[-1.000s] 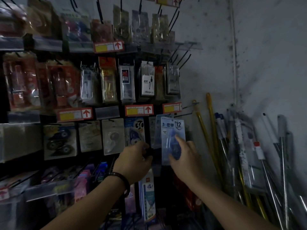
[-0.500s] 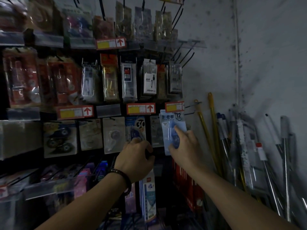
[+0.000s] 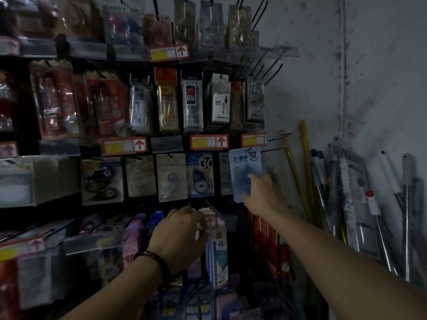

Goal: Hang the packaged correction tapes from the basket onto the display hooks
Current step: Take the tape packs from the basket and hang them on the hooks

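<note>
A: What does the right hand (image 3: 263,195) have?

B: Its grip is on the lower part of a pale blue correction tape pack (image 3: 246,173) marked 12, fingers spread on its face, pressing it flat to the display. The pack's top sits right at a wire hook (image 3: 270,149) under the orange price tag (image 3: 253,139); I judge it is being threaded on, but the hole is too small to see.

A: And the left hand (image 3: 182,236)?

B: Lower down, curled near the hooks of the next row. Whether its grip holds anything I cannot tell; it is blurred.

A: Why hold the pack from below?

B: Probably to leave the top free for the hook and steer it square.

A: Changed from a moment ago?

B: The pack has risen from mid-row up to the hook, and the left hand has dropped away from the packs beside it. The tape marked 30 (image 3: 200,175) hangs as before. No basket is in view
</note>
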Motion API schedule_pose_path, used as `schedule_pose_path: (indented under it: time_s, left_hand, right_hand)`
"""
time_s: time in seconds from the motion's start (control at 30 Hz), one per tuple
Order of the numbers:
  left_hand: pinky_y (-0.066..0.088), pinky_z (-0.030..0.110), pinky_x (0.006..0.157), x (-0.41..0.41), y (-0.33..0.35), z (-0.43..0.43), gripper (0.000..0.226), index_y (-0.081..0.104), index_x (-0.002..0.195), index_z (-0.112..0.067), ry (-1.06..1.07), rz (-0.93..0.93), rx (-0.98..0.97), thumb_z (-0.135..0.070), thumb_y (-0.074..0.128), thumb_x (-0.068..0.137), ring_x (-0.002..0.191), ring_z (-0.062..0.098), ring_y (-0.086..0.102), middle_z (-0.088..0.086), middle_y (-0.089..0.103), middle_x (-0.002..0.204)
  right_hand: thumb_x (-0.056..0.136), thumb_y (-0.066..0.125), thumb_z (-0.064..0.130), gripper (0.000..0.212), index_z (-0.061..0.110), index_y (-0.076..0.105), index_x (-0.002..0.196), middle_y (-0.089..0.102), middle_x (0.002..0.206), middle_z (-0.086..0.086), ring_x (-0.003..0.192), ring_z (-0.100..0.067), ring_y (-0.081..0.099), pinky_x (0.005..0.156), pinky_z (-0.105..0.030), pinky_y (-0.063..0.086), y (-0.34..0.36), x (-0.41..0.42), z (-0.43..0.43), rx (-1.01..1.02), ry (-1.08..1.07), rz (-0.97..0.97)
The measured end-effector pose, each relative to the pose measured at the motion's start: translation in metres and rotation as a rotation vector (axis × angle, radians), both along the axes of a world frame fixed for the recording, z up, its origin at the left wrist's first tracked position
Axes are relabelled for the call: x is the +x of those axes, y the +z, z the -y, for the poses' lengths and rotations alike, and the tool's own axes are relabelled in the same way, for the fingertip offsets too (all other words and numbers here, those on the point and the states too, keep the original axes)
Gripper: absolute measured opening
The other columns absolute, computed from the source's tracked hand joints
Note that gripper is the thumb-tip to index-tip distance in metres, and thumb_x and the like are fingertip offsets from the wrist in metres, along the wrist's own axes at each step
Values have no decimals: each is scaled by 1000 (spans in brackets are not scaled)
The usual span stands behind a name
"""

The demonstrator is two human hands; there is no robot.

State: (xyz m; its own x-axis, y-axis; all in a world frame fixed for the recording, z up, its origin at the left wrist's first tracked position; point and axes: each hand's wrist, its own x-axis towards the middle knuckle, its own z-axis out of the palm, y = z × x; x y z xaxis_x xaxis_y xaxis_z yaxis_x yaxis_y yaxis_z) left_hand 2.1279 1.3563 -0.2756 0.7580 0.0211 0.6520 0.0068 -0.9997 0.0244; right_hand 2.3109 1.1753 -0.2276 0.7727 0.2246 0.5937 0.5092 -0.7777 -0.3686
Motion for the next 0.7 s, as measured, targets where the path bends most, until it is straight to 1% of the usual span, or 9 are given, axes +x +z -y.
schedule_pose_path:
  time_s: [0.07,0.17,0.27,0.37,0.4,0.47,0.5,0.6,0.7]
  left_hand:
    - [57,37,88,-18,-13,-10,25,66,119,-37,-2,-25,-44,-46,59,97,111,18,62,-12,60,125]
    - [56,33,81,-50,-37,-24,29,63,119,-38,54,-17,-58,-48,60,92,107,16,64,-15,62,121]
    - [55,32,80,-88,-74,-36,27,62,116,-38,92,-46,-91,-50,58,92,105,14,64,-17,61,115]
    - [54,34,82,-130,-126,-45,32,61,111,-35,139,-143,-125,-55,46,92,106,16,64,-16,61,113]
    - [54,35,81,-144,-146,-49,33,62,111,-35,160,-180,-141,-56,47,91,105,17,65,-16,61,113]
    - [55,33,80,-175,-185,-55,30,62,117,-39,210,-249,-187,-54,58,92,107,15,66,-18,60,118]
    - [57,33,79,-189,-206,-60,31,61,120,-41,239,-282,-213,-55,61,92,107,14,66,-19,60,120]
    - [59,37,79,-231,-263,-68,35,62,122,-42,277,-365,-264,-57,56,91,107,15,68,-17,63,120]
    - [58,32,82,-267,-315,-65,34,63,126,-40,346,-429,-333,-52,64,94,108,13,67,-14,65,128]
  right_hand:
    - [96,61,35,54,26,45,147,43,148,-12,121,-35,58,93,-47,57,-9,-15,1,-25,14,15]
    - [98,57,42,61,26,38,154,43,149,-9,124,-34,56,92,-46,57,-32,-45,-1,-92,23,42]
    - [100,56,44,52,28,44,148,47,139,-3,117,-27,58,87,-44,57,-70,-79,-12,-93,129,53]
    - [100,55,43,45,29,46,142,48,135,1,113,-24,58,84,-42,57,-119,-124,-27,-92,265,10]
    - [100,56,44,45,29,46,142,48,136,1,115,-24,58,85,-43,57,-138,-140,-33,-99,307,-18]
    - [99,57,44,45,29,47,140,50,134,3,118,-23,58,87,-43,57,-178,-172,-47,-124,369,-73]
    - [99,56,45,45,30,47,141,49,134,4,119,-23,58,88,-42,56,-199,-189,-54,-163,394,-110]
    - [99,56,47,50,28,43,142,46,135,2,122,-26,55,87,-42,53,-267,-237,-77,-375,500,-231]
    - [97,58,46,45,23,49,135,50,124,-2,117,-30,56,85,-43,54,-337,-281,-93,-500,612,-330]
